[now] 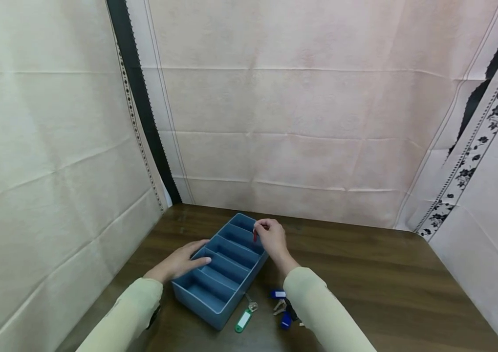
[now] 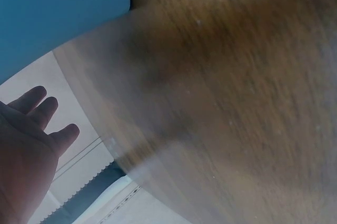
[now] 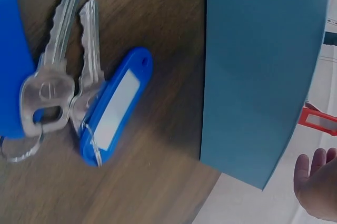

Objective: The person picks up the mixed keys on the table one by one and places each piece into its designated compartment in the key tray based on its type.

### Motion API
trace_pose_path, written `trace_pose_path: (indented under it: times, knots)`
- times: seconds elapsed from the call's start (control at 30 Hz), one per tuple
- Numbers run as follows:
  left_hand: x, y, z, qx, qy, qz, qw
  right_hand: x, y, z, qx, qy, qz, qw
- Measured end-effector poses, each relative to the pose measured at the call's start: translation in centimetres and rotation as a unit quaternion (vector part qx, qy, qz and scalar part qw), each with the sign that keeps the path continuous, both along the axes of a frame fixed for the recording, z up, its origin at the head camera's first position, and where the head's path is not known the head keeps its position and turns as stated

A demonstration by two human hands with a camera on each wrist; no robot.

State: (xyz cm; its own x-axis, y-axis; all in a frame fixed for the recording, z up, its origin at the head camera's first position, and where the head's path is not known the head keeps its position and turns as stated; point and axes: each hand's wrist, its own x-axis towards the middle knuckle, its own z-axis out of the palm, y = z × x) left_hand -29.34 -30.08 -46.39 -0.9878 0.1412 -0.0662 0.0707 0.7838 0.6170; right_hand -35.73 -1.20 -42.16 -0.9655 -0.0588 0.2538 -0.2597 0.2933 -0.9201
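A blue box (image 1: 220, 313) with several cross compartments stands slantwise on the table. My left hand (image 1: 183, 261) rests at its left rim, thumb reaching over a compartment and fingers straight along the edge. In the left wrist view, three fingers of that hand (image 2: 31, 134) show spread beside the box wall (image 2: 58, 13). My right hand (image 1: 272, 237) pinches a red key tag (image 1: 255, 235) above the far compartments. The red tag (image 3: 318, 120) appears past the box's edge in the right wrist view; what hangs from it is hidden.
A green key tag (image 1: 243, 320) with a ring lies close to the box's near right side. Blue key tags (image 1: 277, 294) and keys (image 1: 279, 307) lie on the table, partly under my right forearm. Pale cloth (image 1: 297, 122) hangs behind the table and on both sides.
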Motion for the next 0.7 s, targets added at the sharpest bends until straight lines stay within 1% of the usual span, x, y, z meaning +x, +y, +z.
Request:
trace_pose_path:
  times: [0.13,0.47,0.57,0.7]
  knots:
    - [-0.1,0.1,0.0,-0.001,0.001,0.000,1.0000,0.0,-0.5,-0.1,0.002,-0.002,-0.003,1.0000]
    - [0.0,0.2,0.2,-0.006,0.002,-0.001,1.0000,-0.7,-1.4,-0.2,0.019,0.001,-0.010,0.9998]
    - [0.0,0.2,0.2,-0.006,0.001,0.000,1.0000,-0.8,-1.5,-0.1,0.025,-0.004,-0.001,0.9997]
    - [0.0,0.2,0.2,-0.007,-0.001,0.001,1.0000,-0.7,-1.6,0.0,0.032,-0.019,0.025,0.9990]
